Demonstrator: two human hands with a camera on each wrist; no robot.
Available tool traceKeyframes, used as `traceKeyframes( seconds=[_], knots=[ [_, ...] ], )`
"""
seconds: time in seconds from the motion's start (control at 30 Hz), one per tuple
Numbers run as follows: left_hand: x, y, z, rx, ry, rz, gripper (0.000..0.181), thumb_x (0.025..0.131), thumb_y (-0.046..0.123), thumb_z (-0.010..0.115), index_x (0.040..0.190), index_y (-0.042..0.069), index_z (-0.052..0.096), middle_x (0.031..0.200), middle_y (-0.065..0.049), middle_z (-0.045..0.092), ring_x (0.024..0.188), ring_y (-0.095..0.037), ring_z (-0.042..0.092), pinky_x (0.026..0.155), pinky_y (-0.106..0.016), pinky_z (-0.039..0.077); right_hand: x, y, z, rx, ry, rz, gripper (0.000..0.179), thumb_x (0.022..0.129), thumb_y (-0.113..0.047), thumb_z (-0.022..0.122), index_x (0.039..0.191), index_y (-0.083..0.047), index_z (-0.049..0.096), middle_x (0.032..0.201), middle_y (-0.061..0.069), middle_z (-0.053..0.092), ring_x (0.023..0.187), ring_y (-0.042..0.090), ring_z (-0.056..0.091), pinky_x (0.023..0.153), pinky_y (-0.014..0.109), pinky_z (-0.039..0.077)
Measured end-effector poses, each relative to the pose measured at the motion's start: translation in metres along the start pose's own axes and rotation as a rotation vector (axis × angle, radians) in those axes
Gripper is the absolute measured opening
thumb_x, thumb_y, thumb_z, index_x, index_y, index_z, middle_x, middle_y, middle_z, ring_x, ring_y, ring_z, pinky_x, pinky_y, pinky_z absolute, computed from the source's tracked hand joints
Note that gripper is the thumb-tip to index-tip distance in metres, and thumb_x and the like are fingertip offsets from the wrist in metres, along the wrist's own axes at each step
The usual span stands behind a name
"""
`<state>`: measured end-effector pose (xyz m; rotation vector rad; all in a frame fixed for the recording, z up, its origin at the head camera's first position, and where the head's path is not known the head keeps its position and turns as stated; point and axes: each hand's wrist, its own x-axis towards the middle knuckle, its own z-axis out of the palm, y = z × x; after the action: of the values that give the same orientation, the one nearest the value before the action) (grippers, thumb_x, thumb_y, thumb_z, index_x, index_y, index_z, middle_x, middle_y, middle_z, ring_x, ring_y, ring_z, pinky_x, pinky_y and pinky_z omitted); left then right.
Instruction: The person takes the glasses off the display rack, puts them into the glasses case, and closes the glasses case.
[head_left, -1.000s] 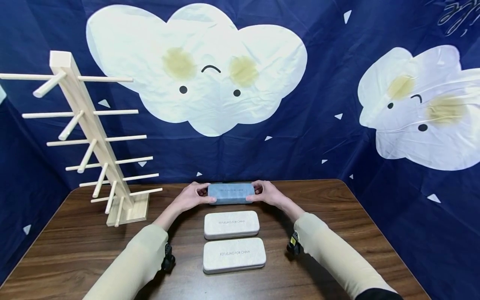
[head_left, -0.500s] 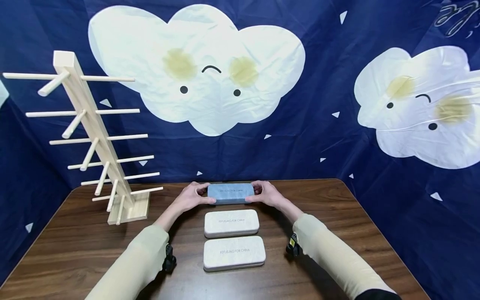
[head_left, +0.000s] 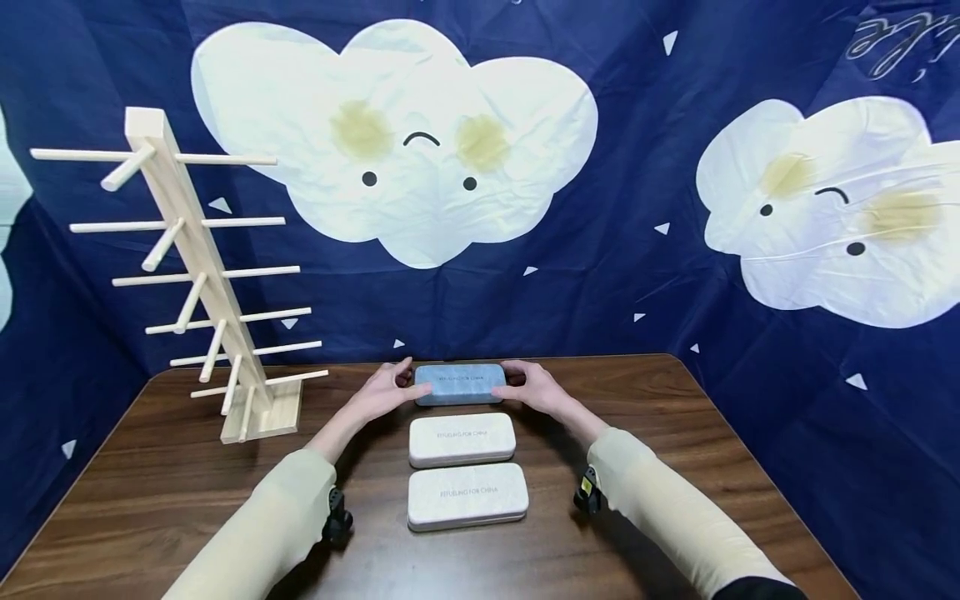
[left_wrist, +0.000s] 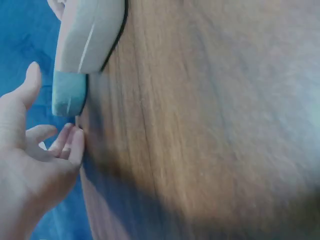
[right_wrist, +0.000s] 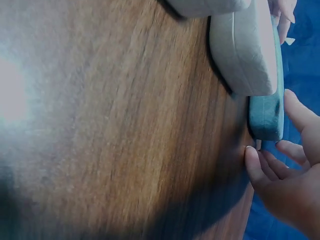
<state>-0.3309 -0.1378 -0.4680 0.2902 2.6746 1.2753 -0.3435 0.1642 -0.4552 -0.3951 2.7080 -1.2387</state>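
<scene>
A blue glasses case (head_left: 461, 385) printed with "REFUELING FOR CHINA" lies near the back edge of the table, between both hands. My left hand (head_left: 384, 392) is at its left end; in the left wrist view the thumb and fingers (left_wrist: 75, 145) are spread apart, off the case. At the right end is my right hand (head_left: 536, 388), its thumb over the case's corner in the head view. The right wrist view shows that hand's fingers (right_wrist: 255, 162) loosely spread around the case's end. Two white glasses cases (head_left: 462, 439) (head_left: 468, 497) lie in front of the blue one, in a column.
A wooden peg rack (head_left: 202, 250) with several dowels stands on its base at the table's left. Behind the table (head_left: 660, 433) hangs a dark blue curtain (head_left: 600, 308) with white clouds.
The left fingers have loosened and lifted from the end of the blue case, and the right hand's hold has eased too. The head view has tilted and shifted slightly; the cases keep their arrangement.
</scene>
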Motion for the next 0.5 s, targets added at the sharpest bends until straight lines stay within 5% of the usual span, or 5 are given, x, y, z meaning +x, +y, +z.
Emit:
traceKeyframes(
  seconds=[0.5],
  knots=[
    [-0.047,0.029,-0.015,0.3,0.118,0.225,0.073,0.083,0.058,0.061,0.139,0.013,0.047,0.134,-0.012,0.046,0.124,-0.031,0.043,0.101,-0.049,0.039,-0.024,-0.019,-0.009,-0.1,-0.013,-0.053,0.066,0.084,-0.039,0.07,0.138,-0.01,0.047,0.136,0.012,0.054,0.124,0.029,0.053,0.103,0.044,0.042]
  ],
)
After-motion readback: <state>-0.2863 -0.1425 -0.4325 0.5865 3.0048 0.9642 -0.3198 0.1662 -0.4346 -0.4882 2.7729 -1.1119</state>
